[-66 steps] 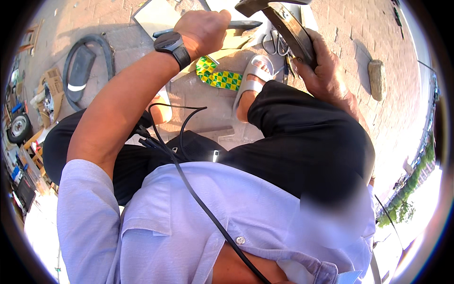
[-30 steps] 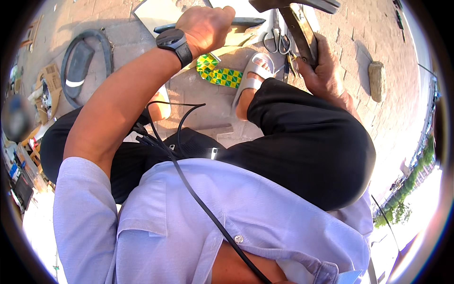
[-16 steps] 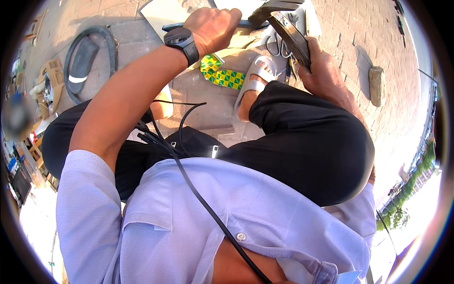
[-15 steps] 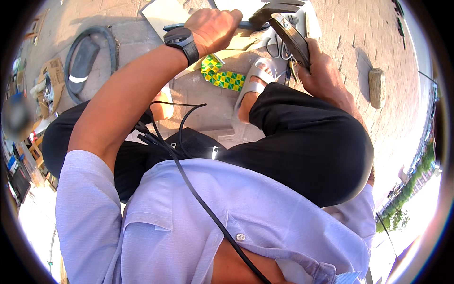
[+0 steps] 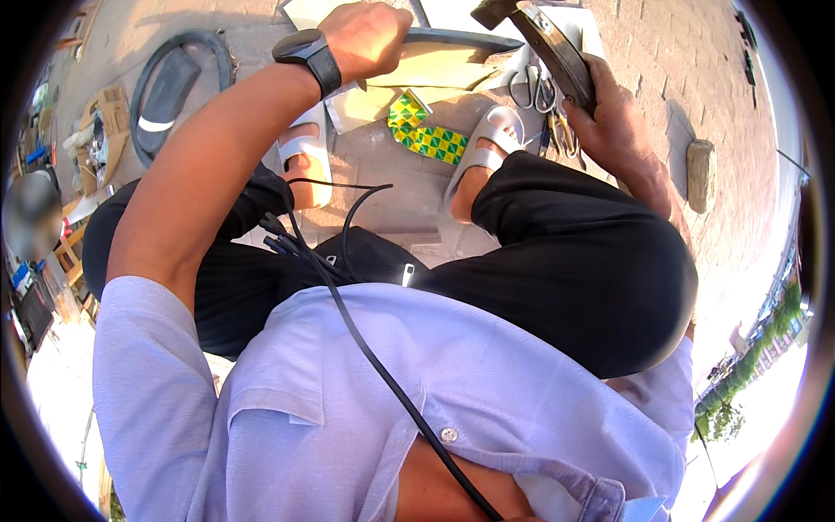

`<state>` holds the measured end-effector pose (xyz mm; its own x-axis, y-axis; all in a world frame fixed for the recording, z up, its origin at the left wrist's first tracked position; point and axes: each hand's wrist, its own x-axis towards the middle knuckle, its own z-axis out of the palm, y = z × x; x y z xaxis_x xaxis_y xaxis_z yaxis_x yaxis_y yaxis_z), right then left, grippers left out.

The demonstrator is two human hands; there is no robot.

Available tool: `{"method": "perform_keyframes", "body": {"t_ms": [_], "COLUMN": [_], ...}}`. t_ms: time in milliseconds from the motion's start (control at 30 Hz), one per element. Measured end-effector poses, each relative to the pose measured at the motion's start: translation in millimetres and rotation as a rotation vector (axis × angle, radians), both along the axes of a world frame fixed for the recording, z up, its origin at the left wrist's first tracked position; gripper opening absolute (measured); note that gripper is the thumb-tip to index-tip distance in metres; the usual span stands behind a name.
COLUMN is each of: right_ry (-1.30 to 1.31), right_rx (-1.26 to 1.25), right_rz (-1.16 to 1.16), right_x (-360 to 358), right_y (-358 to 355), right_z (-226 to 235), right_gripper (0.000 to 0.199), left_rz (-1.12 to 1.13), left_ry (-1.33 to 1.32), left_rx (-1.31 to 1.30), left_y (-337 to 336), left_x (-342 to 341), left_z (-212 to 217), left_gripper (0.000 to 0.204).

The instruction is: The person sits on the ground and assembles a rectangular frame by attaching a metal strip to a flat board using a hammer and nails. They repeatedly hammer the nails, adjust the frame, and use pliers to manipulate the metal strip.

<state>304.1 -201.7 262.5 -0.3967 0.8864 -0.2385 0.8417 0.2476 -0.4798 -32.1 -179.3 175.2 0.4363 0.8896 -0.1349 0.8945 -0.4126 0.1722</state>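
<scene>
At the top of the view, my left hand (image 5: 370, 42), with a dark watch (image 5: 306, 54) on its wrist, is closed around a long dark strip (image 5: 465, 40). The strip sticks out to the right of the fist and narrows toward its end; its material is unclear. My right hand (image 5: 613, 122) grips a hammer (image 5: 557, 54) by its handle. The hammer's head is up at the top edge, apart from the strip. Under the strip lie pieces of tan cardboard (image 5: 426, 70). Scissors (image 5: 532, 90) rest on the ground near the hammer.
A green and yellow checked strip (image 5: 426, 139) lies between my sandalled feet. A dark rubber loop (image 5: 137, 113) surrounds a dark flat piece at the left, near a cardboard box (image 5: 109, 130). On the paving at the right is a rough block (image 5: 701, 176). A black cable (image 5: 374, 374) crosses my shirt.
The hammer's head has lifted away from the dark strip toward the top edge. My left hand sits slightly farther left and up, still closed on the strip. The view has shifted a little.
</scene>
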Motion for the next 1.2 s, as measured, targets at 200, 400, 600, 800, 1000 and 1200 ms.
{"method": "perform_keyframes", "body": {"t_ms": [200, 400, 600, 800, 1000, 1200], "right_ry": [-0.051, -0.003, 0.117, 0.027, -0.101, -0.083], "right_rx": [0.09, 0.029, 0.062, 0.059, 0.082, 0.067], "right_rz": [0.18, 0.139, 0.152, 0.177, 0.117, 0.097], "right_x": [-21, -38, -39, -26, -22, -32], "right_y": [2, 4, 7, 8, 0, 17], "right_z": [-12, -2, 5, -9, -19, -35], "right_gripper": [0.047, 0.048, 0.039, 0.042, 0.041, 0.036], "left_rz": [0.006, 0.033, 0.042, 0.027, -0.015, 0.001], "left_ry": [-0.054, -0.072, -0.022, -0.03, -0.004, 0.007], "left_rx": [0.053, 0.078, 0.028, 0.047, 0.058, 0.017], "left_y": [-3, -1, 2, 3, 19, 43], "left_x": [0, -1, -2, -3, -5, -16], "left_z": [-5, -8, -10, -6, -14, -28], "left_gripper": [0.02, 0.017, 0.015, 0.018, 0.025, 0.032]}}
